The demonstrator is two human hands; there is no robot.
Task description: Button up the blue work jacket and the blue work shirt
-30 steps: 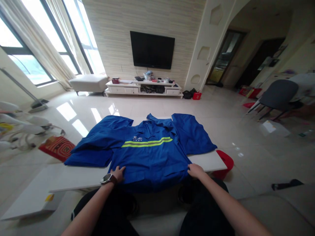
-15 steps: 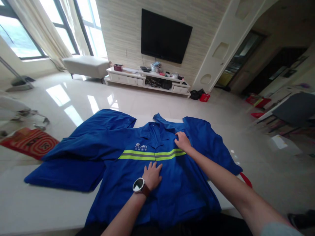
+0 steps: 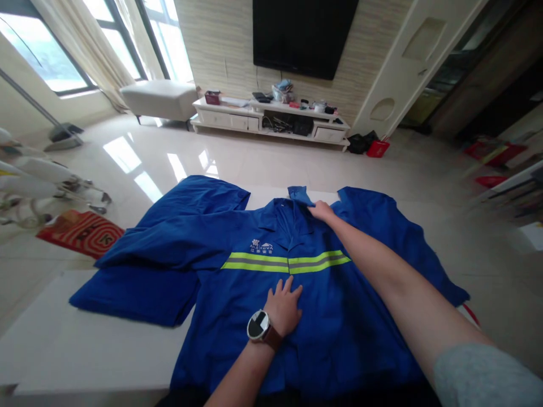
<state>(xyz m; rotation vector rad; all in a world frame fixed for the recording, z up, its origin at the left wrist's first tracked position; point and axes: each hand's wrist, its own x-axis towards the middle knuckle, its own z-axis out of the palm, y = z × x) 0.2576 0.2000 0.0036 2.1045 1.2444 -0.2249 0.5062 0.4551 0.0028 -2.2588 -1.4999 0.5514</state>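
Observation:
A blue work jacket (image 3: 250,299) with a yellow-green and grey reflective stripe and a white chest logo lies front up across the white table. My left hand (image 3: 283,305), with a watch (image 3: 258,325) on its wrist, rests on the jacket front just below the stripe, fingers spread. Farther off, beside the collar, my right hand (image 3: 322,212) is closed on the end of a blue sleeve (image 3: 301,195), which lies folded in over the shoulder. Folded blue cloth (image 3: 136,299) sits under and beside the jacket's sleeve on the left.
The white table (image 3: 106,362) has its edge close to me. A red patterned bag (image 3: 80,232) stands beyond its left side. Across the tiled floor are a low TV cabinet (image 3: 237,121), a white bench (image 3: 161,99) and a wall television (image 3: 303,37).
My right hand has moved away from me, from the jacket's chest to beside the collar, shifting the sleeve end. My left hand stays spread on the jacket. The camera view has tilted down slightly.

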